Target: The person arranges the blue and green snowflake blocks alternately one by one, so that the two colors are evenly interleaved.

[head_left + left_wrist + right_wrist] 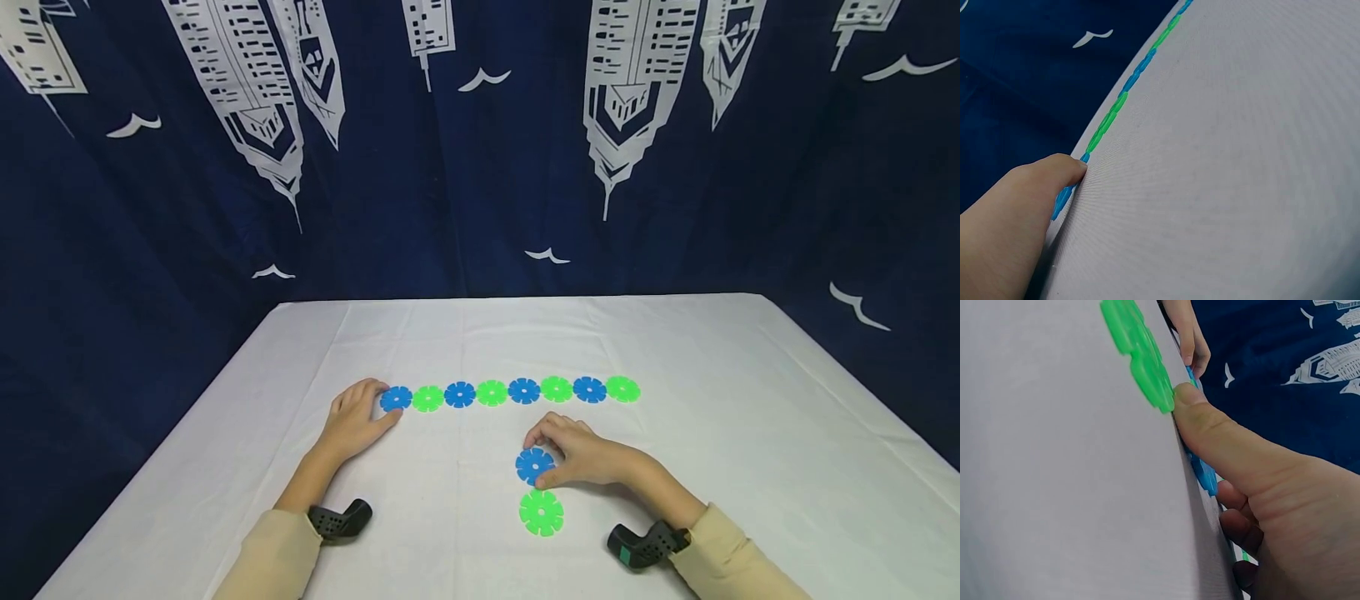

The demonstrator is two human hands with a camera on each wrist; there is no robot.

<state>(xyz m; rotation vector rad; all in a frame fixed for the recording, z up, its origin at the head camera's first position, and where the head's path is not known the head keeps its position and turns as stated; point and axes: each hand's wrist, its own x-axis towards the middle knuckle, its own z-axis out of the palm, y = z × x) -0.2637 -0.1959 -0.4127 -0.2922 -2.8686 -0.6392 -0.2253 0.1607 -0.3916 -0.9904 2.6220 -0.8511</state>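
A flat blue notched plastic disc (534,465) is held at its edge by the curled fingers (551,433) of the right hand (581,454), just above a loose green notched plastic disc (541,512) on the white-clothed worktop (750,417). The left hand (352,421) rests with relaxed fingers touching the blue end disc (395,398) of the row of alternating blue and green discs (510,391). A nudge there could skew the row; the smooth cloth could let discs slide. No containers are seen.

The row of blue and green notched plastic discs (508,391) crosses the white-clothed bench (750,433); bare cloth lies open beyond it.
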